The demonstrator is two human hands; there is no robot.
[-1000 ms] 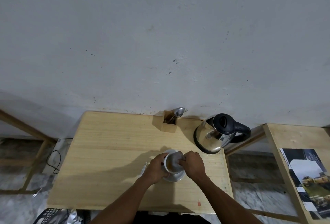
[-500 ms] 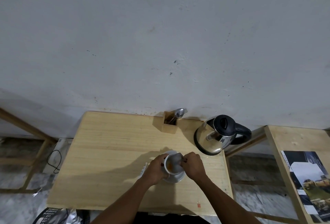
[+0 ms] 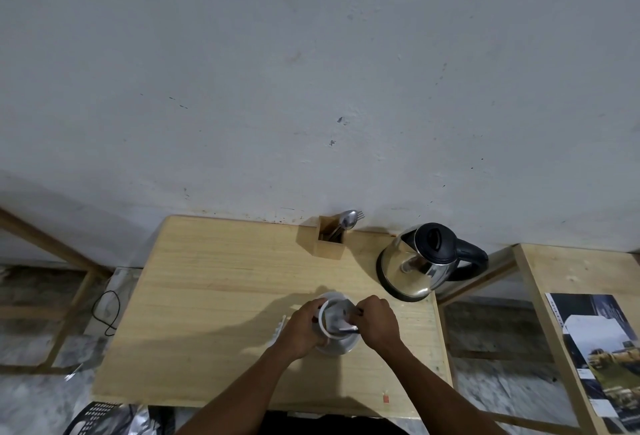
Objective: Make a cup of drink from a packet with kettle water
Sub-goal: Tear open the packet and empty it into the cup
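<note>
A white cup [image 3: 322,323] stands on a white saucer [image 3: 341,348] near the front of the wooden table [image 3: 207,296]. A silvery drink packet [image 3: 337,315] sits over the cup's mouth, dipping into it. My left hand [image 3: 301,330] pinches the packet's left end and lies against the cup's left side. My right hand [image 3: 377,322] pinches the right end. What is inside the cup is hidden by the packet. A steel kettle [image 3: 415,268] with a black lid and handle stands to the back right, apart from both hands.
A wooden holder [image 3: 329,244] with a spoon [image 3: 348,219] and a fork stands against the wall. Something thin and white [image 3: 280,329] lies left of the saucer. A second table [image 3: 540,282] with a magazine [image 3: 602,348] is on the right. A cable [image 3: 107,310] lies on the floor.
Both hands stay at the cup with the packet between them. The packet has sunk and tilted slightly further into the cup's mouth.
</note>
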